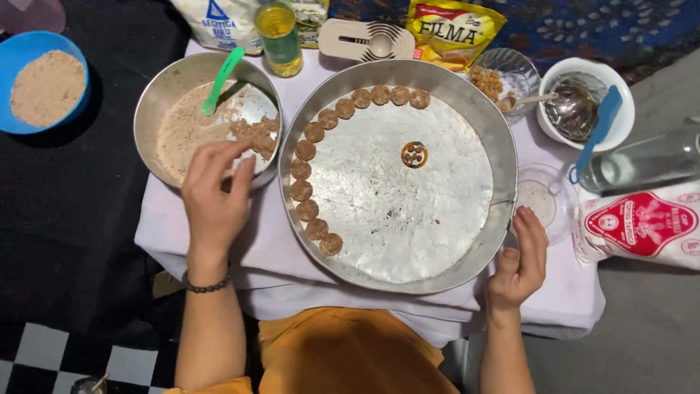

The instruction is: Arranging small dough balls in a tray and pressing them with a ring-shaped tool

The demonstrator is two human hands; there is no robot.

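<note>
A large round metal tray (467, 109) lies on a low table covered with a white cloth. Several brown dough discs (306, 191) line its left and upper rim, and a small round cutter (414, 154) sits near its middle. My right hand (519, 259) grips the tray's right rim. My left hand (215, 191) reaches into a metal bowl (164, 87) to the left, fingers bunched over brown dough (191, 131). Whether the fingers hold a piece is hidden. A green spoon (222, 79) leans in that bowl.
A blue bowl of brown crumbs (44, 84) sits far left on black cloth. Behind the tray stand an oil bottle (279, 33), flour bags and a yellow packet (452, 29). At right are a glass bowl, a white bowl with a blue spatula (598, 128), a glass and a red-and-white bag (642, 226).
</note>
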